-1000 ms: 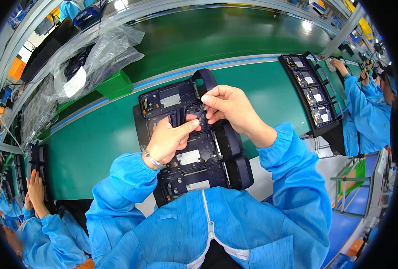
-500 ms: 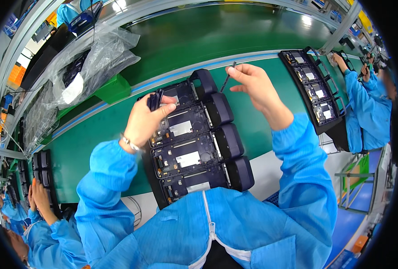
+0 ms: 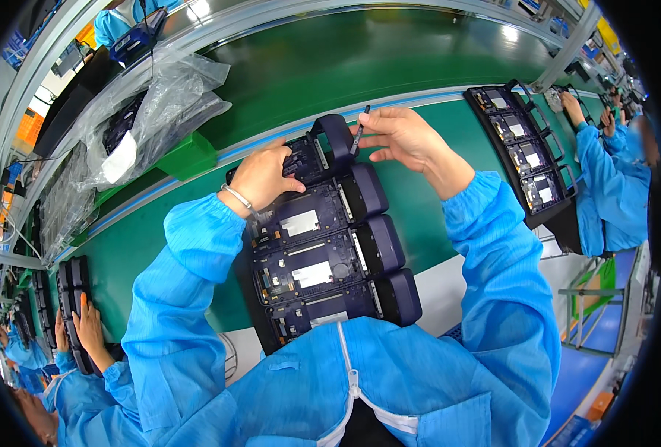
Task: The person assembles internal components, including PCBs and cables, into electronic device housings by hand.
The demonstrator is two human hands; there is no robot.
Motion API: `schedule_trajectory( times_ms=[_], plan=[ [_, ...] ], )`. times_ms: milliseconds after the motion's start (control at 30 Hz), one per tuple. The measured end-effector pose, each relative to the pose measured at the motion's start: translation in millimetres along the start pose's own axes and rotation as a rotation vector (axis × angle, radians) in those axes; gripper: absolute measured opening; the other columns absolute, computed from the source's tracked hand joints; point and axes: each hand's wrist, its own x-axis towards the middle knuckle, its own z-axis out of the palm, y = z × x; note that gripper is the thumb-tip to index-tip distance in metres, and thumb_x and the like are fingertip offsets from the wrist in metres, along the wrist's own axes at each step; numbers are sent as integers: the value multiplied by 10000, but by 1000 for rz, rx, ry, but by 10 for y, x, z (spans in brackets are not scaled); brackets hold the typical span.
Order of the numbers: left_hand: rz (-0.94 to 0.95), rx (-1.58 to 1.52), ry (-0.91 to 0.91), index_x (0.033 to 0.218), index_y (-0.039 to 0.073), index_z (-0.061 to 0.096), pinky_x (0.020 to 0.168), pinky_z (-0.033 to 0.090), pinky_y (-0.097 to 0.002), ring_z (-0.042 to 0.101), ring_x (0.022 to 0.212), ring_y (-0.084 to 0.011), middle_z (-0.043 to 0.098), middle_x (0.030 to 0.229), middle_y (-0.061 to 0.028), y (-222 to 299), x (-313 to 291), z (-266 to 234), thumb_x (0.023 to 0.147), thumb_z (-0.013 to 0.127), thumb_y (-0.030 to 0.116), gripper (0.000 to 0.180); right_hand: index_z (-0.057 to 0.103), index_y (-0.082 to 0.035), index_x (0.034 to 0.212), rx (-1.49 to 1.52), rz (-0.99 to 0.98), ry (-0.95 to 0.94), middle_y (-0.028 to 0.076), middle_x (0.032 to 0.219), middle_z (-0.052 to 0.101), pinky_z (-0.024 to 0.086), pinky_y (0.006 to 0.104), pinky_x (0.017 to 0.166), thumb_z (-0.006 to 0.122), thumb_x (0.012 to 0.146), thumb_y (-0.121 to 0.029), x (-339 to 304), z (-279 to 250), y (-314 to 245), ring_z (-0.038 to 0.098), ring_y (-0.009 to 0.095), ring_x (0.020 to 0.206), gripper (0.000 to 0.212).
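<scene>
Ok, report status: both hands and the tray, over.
Left hand pressing on the top unit in the black tray. Right hand raised beside it, pinching a thin dark tool. Four dark blue units stacked in the tray. Nothing blocking.

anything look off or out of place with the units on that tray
Nothing stands out. Four dark units sit in an even row on the black tray; the left hand rests on the top unit, the right hand holds a thin dark tool.
</scene>
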Motion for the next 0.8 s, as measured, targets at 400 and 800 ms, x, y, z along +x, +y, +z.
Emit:
schedule_trajectory(
  times_ms=[400, 800],
  plan=[
    [125, -133, 0, 824, -54, 554, 843, 445, -364, 530, 1005, -372, 439, 1251, -238, -110, -91, -42, 668, 739, 237, 378, 542, -59, 979, 255, -120, 57, 83, 958, 607, 509, 316, 716, 552, 879, -156, 335, -146, 180, 606, 194, 814, 140],
    [140, -254, 86, 799, -52, 540, 826, 450, -360, 534, 991, -369, 420, 1275, -222, -134, -130, -20, 679, 734, 212, 349, 579, 0, 946, 85, 164, -237, 75, 850, 629, 507, 312, 665, 525, 839, -50, 611, 141, 263, 616, 155, 733, 130]
  ],
)
